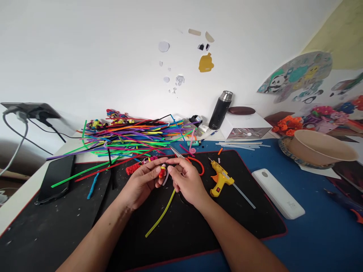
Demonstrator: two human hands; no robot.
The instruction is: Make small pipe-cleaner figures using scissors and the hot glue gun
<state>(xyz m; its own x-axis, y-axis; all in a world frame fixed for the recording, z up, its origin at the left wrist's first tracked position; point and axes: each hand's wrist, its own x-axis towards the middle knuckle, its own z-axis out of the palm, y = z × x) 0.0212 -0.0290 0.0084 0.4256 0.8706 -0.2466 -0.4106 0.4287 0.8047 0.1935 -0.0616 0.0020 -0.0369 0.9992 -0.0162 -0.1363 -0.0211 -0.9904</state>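
Above the black mat, my left hand [144, 178] pinches a small red and yellow fuzzy piece [162, 172], seemingly made of pipe cleaner. My right hand [185, 177] is close beside it, fingers bent and thumb near the index finger; whatever they hold is hidden. Between the hands a short pale strip [166, 178] shows, and I cannot tell which hand it touches. A yellow pipe cleaner [160, 219] runs from below my right hand toward the front. Just behind my hands are scissors [195, 161] with orange-red handles and a coiled red piece [132, 168].
A yellow glue gun [221, 179] with a glue stick lies right of my hands. Farther right are a white power bank [278, 193] and a beige bowl [320, 149]. Many pipe cleaners [136, 136] are piled behind. A black flask [219, 113] stands near the wall; a phone [55, 179] lies left.
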